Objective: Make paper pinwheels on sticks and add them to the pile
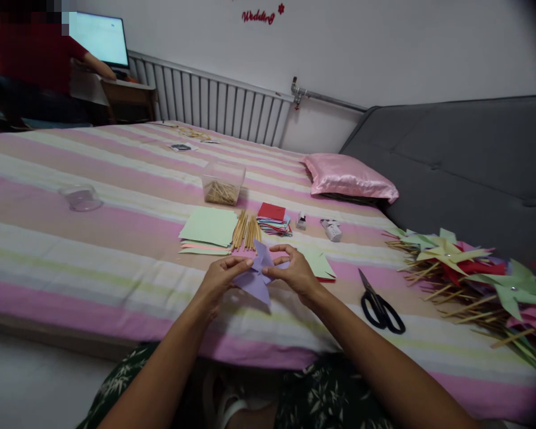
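Purple paper (258, 279), cut and partly folded into a pinwheel shape, sits between our two hands just above the striped bed cover (116, 238), and from there we work down in size. That bed cover spreads out under and beyond both hands. Well off to the right of our right hand (295, 273) lies a big heap of finished pinwheels (477, 280) on wooden sticks, green, red and pink, which we take as a sign that many are already made. Beyond our left hand (218, 279) lies a stack of pale green paper sheets (209, 229), and just beside it a bundle of wooden sticks (246, 231), then a small pile of red and mixed paper squares (273, 218), so we judge there is stock left for more. Farther out from the hands stands a clear plastic box (223, 182) with more sticks inside. Black scissors (379, 305) lie near the right wrist, untouched. Our left hand is curled, with fingertips pinching the left edge of the purple paper; our right hand is likewise closed lightly on its right side, thumb and fingers pressing the points toward the middle. This one has no stick yet and its centre looks unfastened, so it seems about midway.
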The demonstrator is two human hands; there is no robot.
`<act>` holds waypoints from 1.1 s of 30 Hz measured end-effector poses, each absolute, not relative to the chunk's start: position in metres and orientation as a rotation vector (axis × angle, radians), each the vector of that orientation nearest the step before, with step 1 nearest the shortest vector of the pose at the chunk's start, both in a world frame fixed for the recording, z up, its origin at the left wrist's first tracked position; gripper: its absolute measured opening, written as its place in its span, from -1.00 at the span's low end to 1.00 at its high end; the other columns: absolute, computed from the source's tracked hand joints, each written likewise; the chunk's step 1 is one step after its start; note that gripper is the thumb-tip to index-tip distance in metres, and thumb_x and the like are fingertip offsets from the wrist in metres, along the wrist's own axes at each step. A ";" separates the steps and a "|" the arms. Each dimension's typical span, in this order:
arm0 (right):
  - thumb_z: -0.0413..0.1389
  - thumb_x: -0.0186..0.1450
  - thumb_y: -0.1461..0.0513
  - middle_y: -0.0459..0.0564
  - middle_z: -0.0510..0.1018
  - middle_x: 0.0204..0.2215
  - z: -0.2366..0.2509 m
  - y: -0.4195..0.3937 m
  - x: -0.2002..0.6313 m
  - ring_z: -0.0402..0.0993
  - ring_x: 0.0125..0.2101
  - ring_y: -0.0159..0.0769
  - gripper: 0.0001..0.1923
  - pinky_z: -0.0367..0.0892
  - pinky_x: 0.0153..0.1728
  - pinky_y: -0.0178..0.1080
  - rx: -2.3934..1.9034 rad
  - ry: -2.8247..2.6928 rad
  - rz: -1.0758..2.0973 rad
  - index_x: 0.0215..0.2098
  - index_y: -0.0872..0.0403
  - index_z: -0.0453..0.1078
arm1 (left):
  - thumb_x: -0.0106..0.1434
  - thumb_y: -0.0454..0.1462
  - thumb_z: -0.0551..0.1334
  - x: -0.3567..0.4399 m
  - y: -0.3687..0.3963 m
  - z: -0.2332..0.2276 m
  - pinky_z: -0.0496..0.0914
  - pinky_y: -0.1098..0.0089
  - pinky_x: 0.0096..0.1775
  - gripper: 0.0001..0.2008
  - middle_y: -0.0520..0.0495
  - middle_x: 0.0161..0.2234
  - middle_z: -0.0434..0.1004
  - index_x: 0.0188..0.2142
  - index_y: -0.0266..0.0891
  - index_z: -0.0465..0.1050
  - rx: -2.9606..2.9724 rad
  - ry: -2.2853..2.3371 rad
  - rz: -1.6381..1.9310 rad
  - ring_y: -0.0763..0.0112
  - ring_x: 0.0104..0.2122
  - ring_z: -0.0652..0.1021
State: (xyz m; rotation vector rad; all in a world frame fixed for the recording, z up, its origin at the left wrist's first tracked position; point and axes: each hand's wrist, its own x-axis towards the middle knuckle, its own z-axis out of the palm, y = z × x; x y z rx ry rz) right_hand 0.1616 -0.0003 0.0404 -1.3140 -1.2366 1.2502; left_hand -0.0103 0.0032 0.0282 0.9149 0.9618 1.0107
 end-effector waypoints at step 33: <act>0.32 -0.16 0.25 -0.33 0.29 -0.71 0.038 0.002 0.166 0.35 -0.65 -0.43 -0.40 0.30 -0.56 -0.35 -1.240 -1.381 1.301 -0.16 0.07 0.25 | -0.28 -0.34 0.42 -0.008 0.004 0.022 0.32 0.46 -0.49 -0.65 -0.02 -0.53 0.54 -0.40 -0.30 0.47 0.883 1.042 1.031 0.41 -0.57 0.50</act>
